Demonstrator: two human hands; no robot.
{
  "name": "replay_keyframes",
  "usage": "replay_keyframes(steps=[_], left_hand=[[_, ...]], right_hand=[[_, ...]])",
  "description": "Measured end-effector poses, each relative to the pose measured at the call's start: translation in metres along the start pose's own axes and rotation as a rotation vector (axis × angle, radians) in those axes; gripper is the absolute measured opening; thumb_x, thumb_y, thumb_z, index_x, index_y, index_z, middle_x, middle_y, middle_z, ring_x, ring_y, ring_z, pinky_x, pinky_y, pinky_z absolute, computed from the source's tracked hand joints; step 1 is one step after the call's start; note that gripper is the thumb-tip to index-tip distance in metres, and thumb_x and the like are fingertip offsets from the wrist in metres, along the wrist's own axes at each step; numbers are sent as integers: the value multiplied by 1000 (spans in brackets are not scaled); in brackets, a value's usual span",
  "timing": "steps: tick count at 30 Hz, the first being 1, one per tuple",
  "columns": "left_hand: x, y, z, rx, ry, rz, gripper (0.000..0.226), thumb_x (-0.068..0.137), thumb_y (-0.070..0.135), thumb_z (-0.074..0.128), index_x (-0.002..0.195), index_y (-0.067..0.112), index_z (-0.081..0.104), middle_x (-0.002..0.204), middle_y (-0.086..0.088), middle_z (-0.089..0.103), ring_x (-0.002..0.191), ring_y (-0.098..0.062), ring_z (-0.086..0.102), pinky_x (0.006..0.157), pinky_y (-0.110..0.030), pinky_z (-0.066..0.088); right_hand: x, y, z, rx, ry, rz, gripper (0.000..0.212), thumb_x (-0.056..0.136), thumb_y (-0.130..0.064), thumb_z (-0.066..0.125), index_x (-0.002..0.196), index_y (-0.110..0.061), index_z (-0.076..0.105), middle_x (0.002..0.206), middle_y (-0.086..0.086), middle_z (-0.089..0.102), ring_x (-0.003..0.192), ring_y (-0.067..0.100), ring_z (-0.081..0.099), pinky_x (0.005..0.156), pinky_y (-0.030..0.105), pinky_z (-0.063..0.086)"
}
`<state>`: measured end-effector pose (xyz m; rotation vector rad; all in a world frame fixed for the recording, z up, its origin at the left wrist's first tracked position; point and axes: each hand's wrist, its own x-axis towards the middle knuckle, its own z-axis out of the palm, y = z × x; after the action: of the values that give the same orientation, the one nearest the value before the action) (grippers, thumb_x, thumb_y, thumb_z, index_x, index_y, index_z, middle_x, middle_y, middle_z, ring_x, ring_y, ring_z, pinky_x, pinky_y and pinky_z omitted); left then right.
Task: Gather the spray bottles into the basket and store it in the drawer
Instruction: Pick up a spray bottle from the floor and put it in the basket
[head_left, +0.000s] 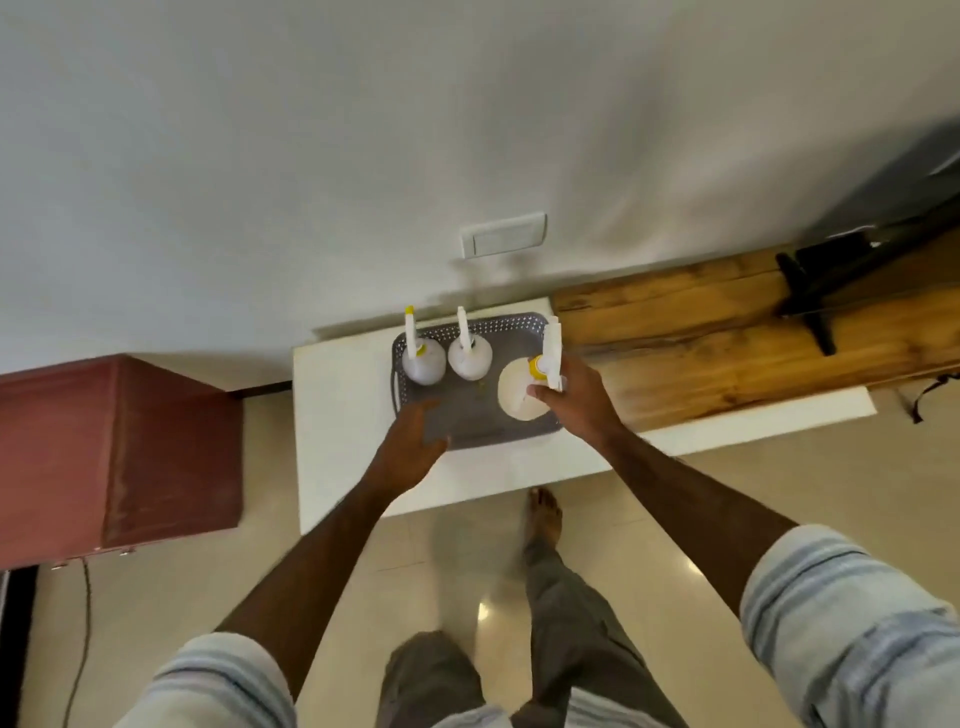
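Note:
A grey perforated basket (519, 326) rests on a white table top (343, 415) against the wall. Two white spray bottles stand upright in its far half, one with a yellow tip (423, 361) at the left and one (470, 356) beside it. My right hand (576, 395) is shut on the neck of a third white spray bottle (514, 395) with a yellow collar, held over the basket's right side. My left hand (410, 447) lies on the basket's near left rim, fingers spread.
A wooden shelf (727, 332) runs to the right of the basket, with a black stand (810, 291) on it. A dark red cabinet (119, 447) stands at the left. A wall switch plate (504, 235) is above the basket. My bare foot (543, 519) is on the tiled floor.

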<state>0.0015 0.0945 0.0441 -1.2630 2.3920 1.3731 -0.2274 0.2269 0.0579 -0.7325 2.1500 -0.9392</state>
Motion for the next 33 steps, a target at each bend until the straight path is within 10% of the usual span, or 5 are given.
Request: replay_keyframes(steps=[9,24,33], left_hand=[[121,-55,31,68,66,-228,61,85,8,73,140,0,48,142,-21,49,135,-35,42,109,-35,31],[152,-116,34,116,17,-226,90,90,16,66,161,18,11,170,-5,8,155,-31,16,119,-52,28],[104,-59,17,352,-206,59,48,95,22,61,141,12,48,160,-14,29,143,-36,36,108,-49,42]], right_hand=[[155,66,38,-185,82,-89,45,81,-24,76,123,-21,60,125,1,64,113,27,59,78,31,44],[196,100,86,-295,16,-2,57,82,-18,77,133,-6,54,134,11,57,123,31,54,101,44,48],[92,78,46,-266,-38,148,74,86,-14,71,149,-12,34,150,13,39,136,31,42,112,42,40]])
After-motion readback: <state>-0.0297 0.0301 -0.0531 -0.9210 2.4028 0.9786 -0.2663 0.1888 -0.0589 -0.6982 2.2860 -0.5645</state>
